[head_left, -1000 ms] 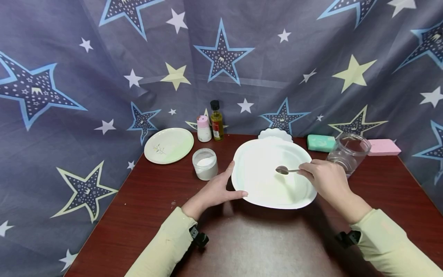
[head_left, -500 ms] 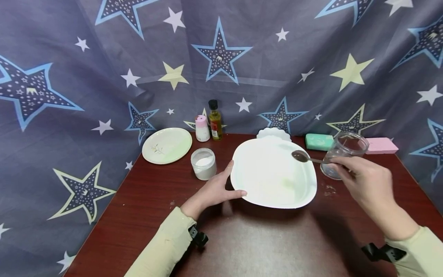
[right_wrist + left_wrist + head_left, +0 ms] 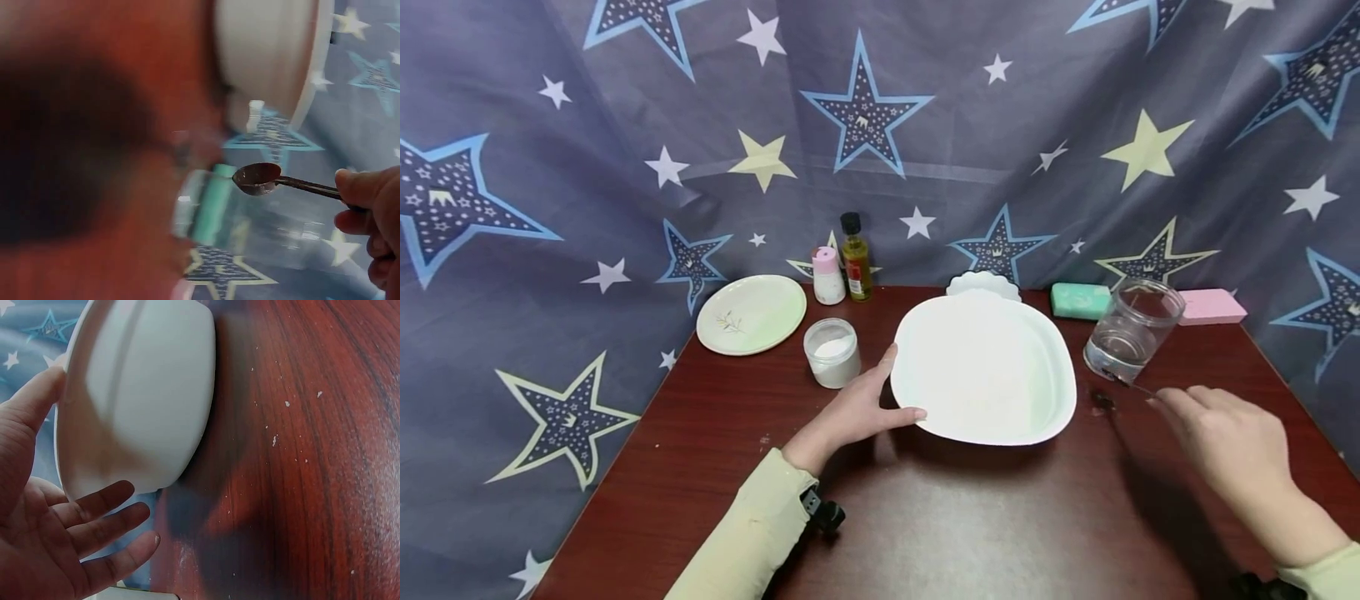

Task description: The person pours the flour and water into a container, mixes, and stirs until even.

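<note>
A white oval basin (image 3: pixel 985 371) stands mid-table, its bottom bare. My left hand (image 3: pixel 853 408) holds its left end, thumb at the near rim and index finger at the left side; in the left wrist view the other fingers are spread apart beside the basin (image 3: pixel 150 394). My right hand (image 3: pixel 1232 437) pinches the handle of a small deep-bowled metal spoon (image 3: pixel 259 178) above the table, right of the basin. In the head view the spoon overlaps the foot of a clear jar (image 3: pixel 1138 321) with clear liquid low in it. Whether the spoon holds anything, I cannot tell.
An open jar of white powder (image 3: pixel 833 358) stands left of the basin. Behind are a plate (image 3: pixel 752 315), a pink-capped shaker (image 3: pixel 827 279), an oil bottle (image 3: pixel 856 262), a scalloped white dish (image 3: pixel 983 285), a green block (image 3: pixel 1078 300) and a pink block (image 3: pixel 1213 307). White crumbs dot the table.
My right hand has carried the spoon from over the basin to the right and down, in front of the clear jar. My left hand has kept its place on the basin. The head view has shifted slightly.
</note>
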Available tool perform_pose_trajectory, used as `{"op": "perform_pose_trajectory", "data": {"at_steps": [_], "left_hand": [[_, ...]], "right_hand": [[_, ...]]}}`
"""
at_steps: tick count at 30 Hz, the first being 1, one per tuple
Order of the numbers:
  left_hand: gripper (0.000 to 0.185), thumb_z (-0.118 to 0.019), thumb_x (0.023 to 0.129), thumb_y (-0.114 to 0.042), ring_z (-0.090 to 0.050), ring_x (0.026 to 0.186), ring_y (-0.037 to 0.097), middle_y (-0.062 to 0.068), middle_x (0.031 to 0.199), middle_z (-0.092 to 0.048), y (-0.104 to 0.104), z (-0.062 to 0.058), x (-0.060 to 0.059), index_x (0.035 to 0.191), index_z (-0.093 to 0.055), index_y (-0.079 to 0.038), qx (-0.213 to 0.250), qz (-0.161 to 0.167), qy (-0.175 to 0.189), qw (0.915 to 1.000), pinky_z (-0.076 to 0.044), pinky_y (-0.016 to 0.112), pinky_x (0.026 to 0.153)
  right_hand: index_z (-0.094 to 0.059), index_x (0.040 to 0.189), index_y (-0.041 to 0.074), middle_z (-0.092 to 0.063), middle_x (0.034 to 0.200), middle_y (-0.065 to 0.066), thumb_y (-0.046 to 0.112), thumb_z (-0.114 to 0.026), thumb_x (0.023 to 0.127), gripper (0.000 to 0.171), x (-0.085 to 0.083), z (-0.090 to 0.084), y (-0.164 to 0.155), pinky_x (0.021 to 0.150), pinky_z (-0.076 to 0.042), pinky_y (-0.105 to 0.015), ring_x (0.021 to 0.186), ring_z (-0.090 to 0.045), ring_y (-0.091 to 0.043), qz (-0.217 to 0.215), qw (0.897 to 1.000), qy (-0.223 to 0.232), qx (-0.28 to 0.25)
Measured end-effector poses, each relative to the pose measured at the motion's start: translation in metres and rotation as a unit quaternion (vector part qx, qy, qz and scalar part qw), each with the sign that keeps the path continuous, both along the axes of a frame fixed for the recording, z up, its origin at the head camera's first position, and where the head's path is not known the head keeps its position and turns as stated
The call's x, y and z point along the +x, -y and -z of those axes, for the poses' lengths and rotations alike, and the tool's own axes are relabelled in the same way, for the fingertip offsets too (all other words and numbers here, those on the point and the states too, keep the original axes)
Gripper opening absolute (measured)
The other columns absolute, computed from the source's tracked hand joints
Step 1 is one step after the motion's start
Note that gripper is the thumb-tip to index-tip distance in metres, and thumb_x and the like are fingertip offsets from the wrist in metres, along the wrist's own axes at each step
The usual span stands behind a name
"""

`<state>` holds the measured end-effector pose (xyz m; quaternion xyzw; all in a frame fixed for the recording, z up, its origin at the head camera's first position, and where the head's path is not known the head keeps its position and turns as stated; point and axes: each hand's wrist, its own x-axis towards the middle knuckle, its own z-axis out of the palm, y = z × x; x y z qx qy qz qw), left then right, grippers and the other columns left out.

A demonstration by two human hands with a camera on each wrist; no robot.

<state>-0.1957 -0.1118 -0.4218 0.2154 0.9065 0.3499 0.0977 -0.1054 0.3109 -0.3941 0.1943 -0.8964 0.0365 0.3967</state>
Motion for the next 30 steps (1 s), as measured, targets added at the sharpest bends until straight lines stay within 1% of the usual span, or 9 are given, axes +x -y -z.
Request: {"op": "perform_pose_trajectory", "data": {"at_steps": [3,6,10,13,15,16,17,18,30], "left_hand": [[0.111,-0.074,0.079,-0.055,-0.029,0.142,0.019,0.004,0.160,-0.019,0.001,0.000,0.001,0.158,-0.008,-0.013,0.000,-0.001,-0.001,1.0000,-0.029,0.036,0.112],[0.111,-0.074,0.079,-0.056,-0.029,0.142,0.019,0.004,0.160,-0.019,0.002,0.000,0.001,0.158,-0.007,-0.014,-0.001,-0.001,0.003,1.0000,-0.030,0.037,0.111],[0.111,-0.073,0.079,-0.058,-0.029,0.142,0.018,0.003,0.160,-0.019,0.002,-0.001,0.001,0.158,-0.007,-0.016,-0.002,-0.004,0.009,0.9999,-0.030,0.037,0.111],[0.110,-0.072,0.080,-0.058,-0.028,0.142,0.019,0.003,0.161,-0.019,0.003,-0.002,0.001,0.158,-0.007,-0.016,-0.002,-0.006,0.009,0.9999,-0.030,0.037,0.112],[0.110,-0.073,0.080,-0.058,-0.029,0.142,0.020,0.004,0.160,-0.019,0.003,-0.002,0.001,0.158,-0.008,-0.015,-0.001,-0.003,0.007,1.0000,-0.030,0.038,0.111],[0.110,-0.072,0.080,-0.058,-0.029,0.142,0.020,0.004,0.161,-0.019,0.003,-0.002,0.001,0.158,-0.008,-0.015,-0.001,-0.003,0.008,1.0000,-0.030,0.038,0.111],[0.110,-0.072,0.080,-0.057,-0.029,0.142,0.020,0.004,0.161,-0.019,0.003,-0.002,0.001,0.158,-0.008,-0.015,-0.001,-0.002,0.009,1.0000,-0.030,0.038,0.112],[0.110,-0.072,0.080,-0.057,-0.029,0.142,0.020,0.004,0.161,-0.019,0.003,-0.002,0.001,0.158,-0.008,-0.015,-0.001,-0.001,0.010,1.0000,-0.030,0.038,0.112],[0.109,-0.073,0.080,-0.055,-0.029,0.142,0.020,0.004,0.160,-0.019,0.002,0.000,0.002,0.158,-0.009,-0.014,0.003,-0.003,0.011,0.9999,-0.030,0.039,0.111]], "right_hand": [[-0.064,0.082,0.006,-0.055,0.066,-0.009,0.012,-0.043,0.093,0.024,0.002,0.018,-0.002,0.042,-0.038,-0.044,0.058,-0.054,-0.033,-0.032,0.998,0.020,0.047],[-0.062,0.080,0.004,-0.054,0.067,-0.009,0.001,-0.042,0.080,0.020,0.003,0.033,-0.003,0.044,-0.040,-0.044,0.058,-0.052,-0.033,-0.055,0.995,0.042,0.078],[-0.058,0.076,0.008,-0.049,0.064,-0.002,0.016,-0.040,0.092,0.025,0.004,0.048,-0.003,0.041,-0.037,-0.040,0.054,-0.049,-0.028,-0.081,0.990,0.085,0.082],[-0.057,0.077,0.012,-0.045,0.063,0.004,0.022,-0.060,0.089,0.016,0.005,0.056,-0.004,0.040,-0.034,-0.035,0.051,-0.048,-0.021,-0.083,0.984,0.136,0.082],[-0.058,0.078,0.013,-0.044,0.064,0.005,0.020,-0.078,0.076,0.021,0.006,0.060,-0.004,0.040,-0.033,-0.034,0.050,-0.048,-0.018,-0.077,0.979,0.168,0.087],[-0.059,0.079,0.013,-0.045,0.065,0.006,0.020,-0.083,0.071,0.025,0.007,0.061,-0.004,0.040,-0.033,-0.034,0.049,-0.048,-0.017,-0.072,0.977,0.177,0.091],[-0.060,0.079,0.013,-0.046,0.065,0.005,0.014,-0.086,0.060,0.033,0.007,0.063,-0.004,0.040,-0.034,-0.035,0.049,-0.049,-0.017,-0.070,0.976,0.186,0.093],[-0.061,0.080,0.013,-0.046,0.065,0.005,0.014,-0.089,0.058,0.036,0.008,0.064,-0.003,0.040,-0.034,-0.035,0.049,-0.049,-0.017,-0.067,0.974,0.192,0.095],[-0.065,0.081,0.021,-0.052,0.067,0.010,0.020,-0.090,0.063,0.030,0.012,0.061,-0.001,0.046,-0.042,-0.036,0.057,-0.057,-0.017,-0.053,0.962,0.253,0.093]]}}
